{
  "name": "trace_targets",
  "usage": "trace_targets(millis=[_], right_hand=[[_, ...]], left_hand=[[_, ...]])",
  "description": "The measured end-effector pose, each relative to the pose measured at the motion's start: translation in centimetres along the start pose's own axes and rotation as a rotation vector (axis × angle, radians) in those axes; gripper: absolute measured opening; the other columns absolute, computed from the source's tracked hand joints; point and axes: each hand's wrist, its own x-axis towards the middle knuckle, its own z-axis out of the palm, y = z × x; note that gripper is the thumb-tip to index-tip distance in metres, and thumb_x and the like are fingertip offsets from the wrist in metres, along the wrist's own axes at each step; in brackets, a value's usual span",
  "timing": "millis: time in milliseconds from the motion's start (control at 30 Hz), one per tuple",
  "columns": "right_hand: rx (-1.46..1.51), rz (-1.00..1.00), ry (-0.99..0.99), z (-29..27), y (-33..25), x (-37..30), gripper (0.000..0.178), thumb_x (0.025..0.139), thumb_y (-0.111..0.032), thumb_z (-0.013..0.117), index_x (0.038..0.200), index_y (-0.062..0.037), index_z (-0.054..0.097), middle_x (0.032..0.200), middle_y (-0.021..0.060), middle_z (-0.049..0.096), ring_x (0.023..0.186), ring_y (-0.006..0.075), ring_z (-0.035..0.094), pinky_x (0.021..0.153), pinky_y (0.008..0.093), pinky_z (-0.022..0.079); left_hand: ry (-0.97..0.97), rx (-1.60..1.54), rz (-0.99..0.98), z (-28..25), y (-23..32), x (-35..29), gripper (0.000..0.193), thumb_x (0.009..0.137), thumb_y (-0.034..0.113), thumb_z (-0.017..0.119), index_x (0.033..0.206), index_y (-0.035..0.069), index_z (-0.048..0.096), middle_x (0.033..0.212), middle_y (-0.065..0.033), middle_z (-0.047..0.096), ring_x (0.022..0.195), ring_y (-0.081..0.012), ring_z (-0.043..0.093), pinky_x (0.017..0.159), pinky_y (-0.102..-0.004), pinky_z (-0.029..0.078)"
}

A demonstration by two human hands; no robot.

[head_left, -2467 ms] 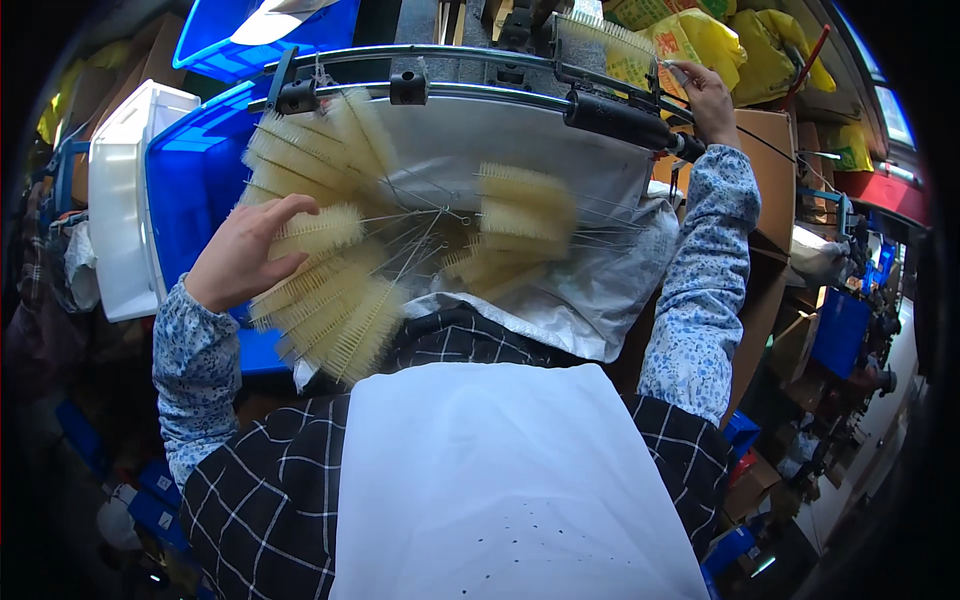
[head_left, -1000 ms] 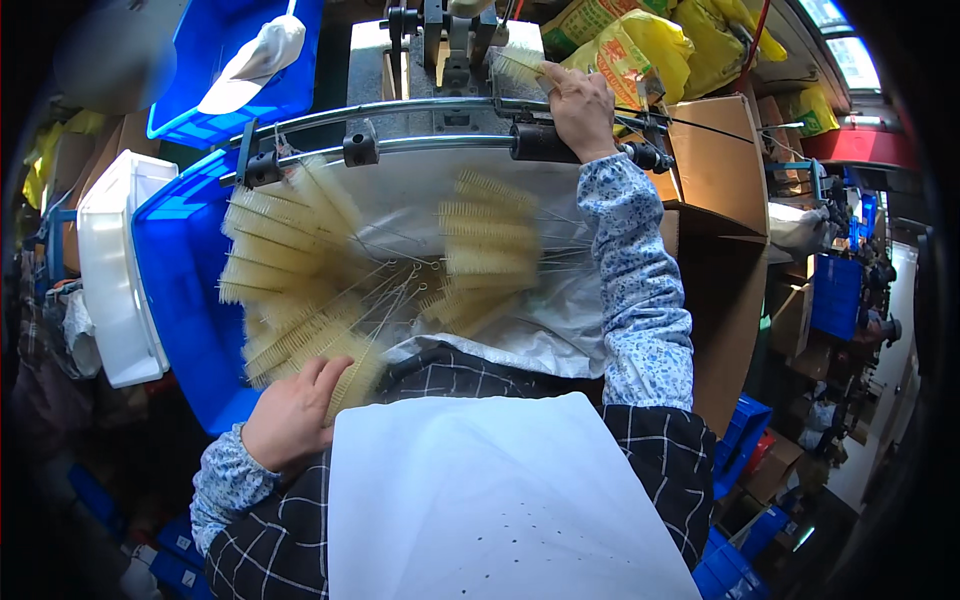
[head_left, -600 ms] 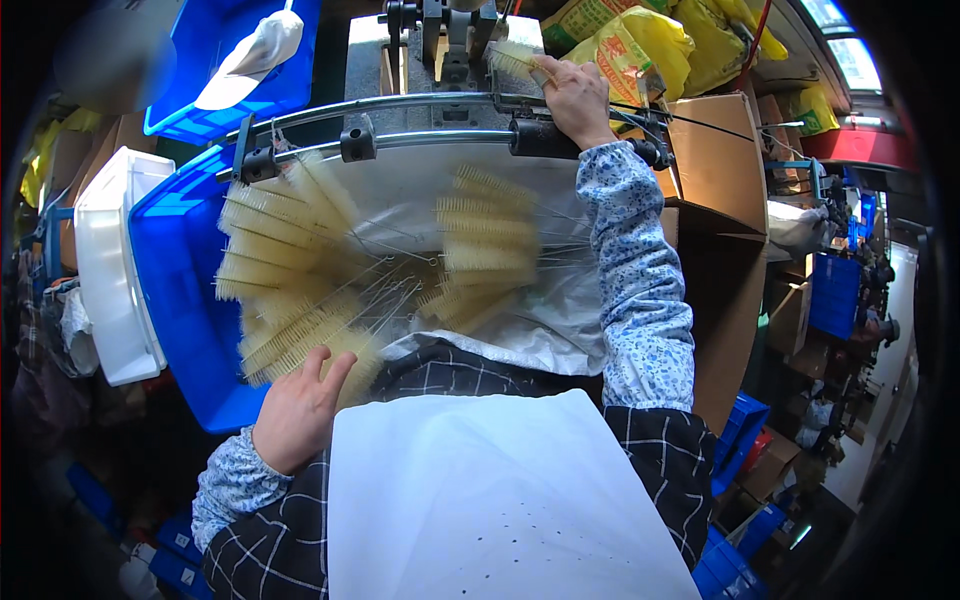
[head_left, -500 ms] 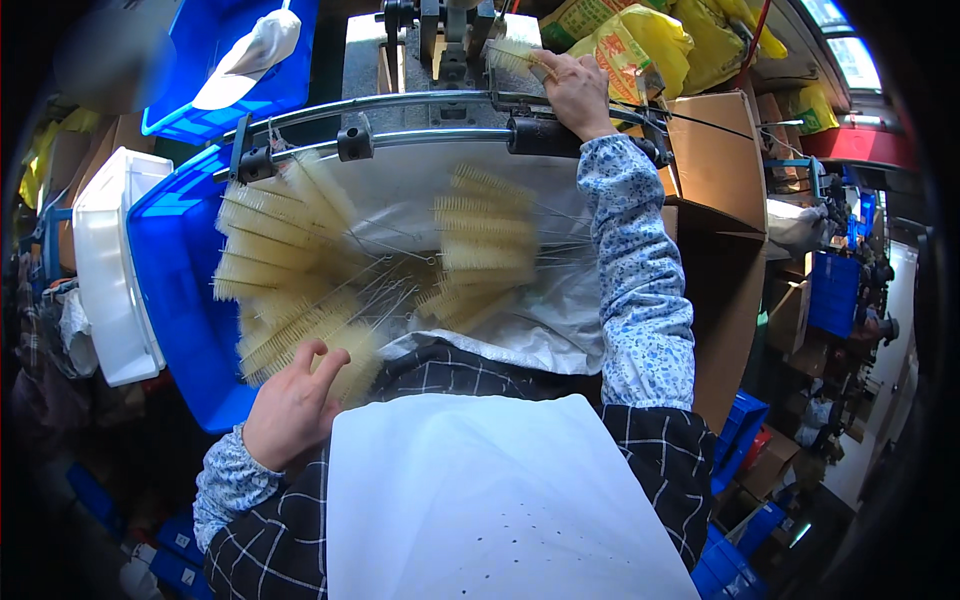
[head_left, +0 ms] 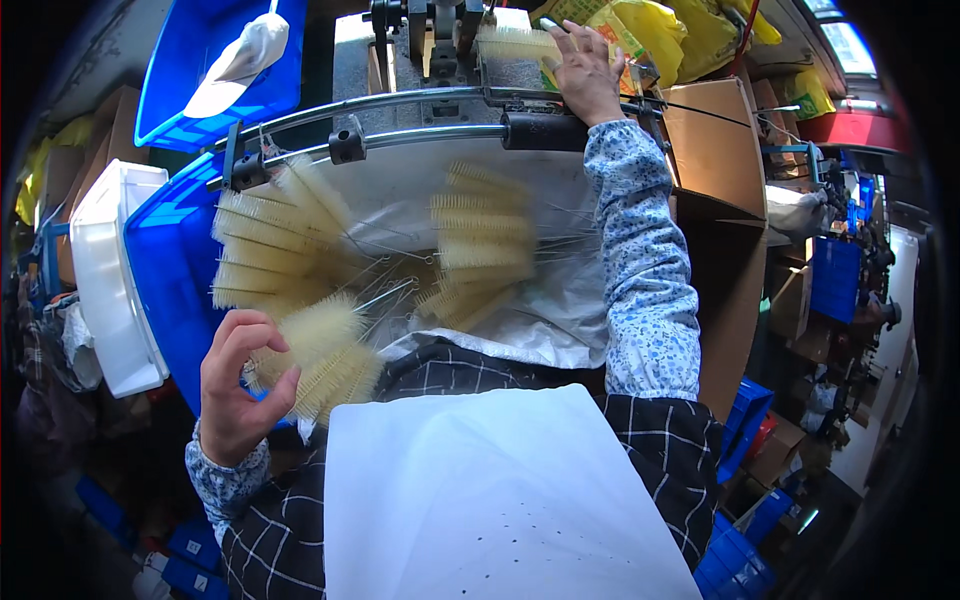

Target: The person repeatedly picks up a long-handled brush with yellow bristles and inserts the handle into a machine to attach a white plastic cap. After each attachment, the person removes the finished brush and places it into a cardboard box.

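At the far side, my right hand is closed with thumb and fingers around the right end of a pale, bristled tube brush. That brush lies crosswise at the metal machine. Nearer, at left, my left hand curls thumb and forefinger about the bristled end of another brush. The wire stem of this one points up and right over the pile. Two loose heaps of similar brushes, a left heap and a right heap, lie on white sheeting with looped wire ends towards the middle.
Curved metal rails with black collars cross between me and the machine. Left stand a blue bin, a white tub and another blue bin holding a white cap. An open cardboard box and yellow bags are right.
My left hand has moved left and slightly up, and a brush now lies angled beside its fingers. At the machine, the right hand has shifted slightly right, with its brush now level.
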Motion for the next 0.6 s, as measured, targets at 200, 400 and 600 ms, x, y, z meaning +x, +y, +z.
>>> trace_targets(millis=[200, 400, 600], right_hand=[[0.124, 0.320, -0.120, -2.4, 1.4, -2.4, 0.044, 0.075, -0.033, 0.059, 0.115, -0.0165, 0.052, 0.110, 0.0020, 0.053, 0.102, 0.0244, 0.045, 0.082, 0.0436, 0.032], [0.334, 0.342, -0.081, -1.5, 0.3, -1.7, 0.039, 0.075, -0.030, 0.057, 0.110, -0.0144, 0.058, 0.106, 0.0047, 0.059, 0.096, 0.0228, 0.055, 0.080, 0.0439, 0.036], [0.336, 0.325, -0.046, -1.8, -1.4, -1.2, 0.037, 0.075, -0.028, 0.057, 0.109, -0.0137, 0.059, 0.103, 0.0055, 0.060, 0.092, 0.0235, 0.057, 0.077, 0.0436, 0.037]], left_hand=[[0.039, -0.084, 0.065, -0.2, 0.1, 0.7, 0.031, 0.059, -0.004, 0.060, 0.088, 0.001, 0.050, 0.089, -0.0101, 0.047, 0.082, -0.0177, 0.049, 0.075, -0.0255, 0.041], [0.027, -0.106, 0.089, -0.2, 1.0, 1.0, 0.031, 0.058, -0.006, 0.060, 0.087, 0.001, 0.050, 0.089, -0.0102, 0.047, 0.081, -0.0170, 0.049, 0.075, -0.0253, 0.041], [0.074, -0.077, 0.072, -0.9, 1.7, 0.5, 0.031, 0.058, -0.007, 0.059, 0.087, 0.002, 0.050, 0.089, -0.0098, 0.047, 0.081, -0.0169, 0.049, 0.075, -0.0255, 0.041]])
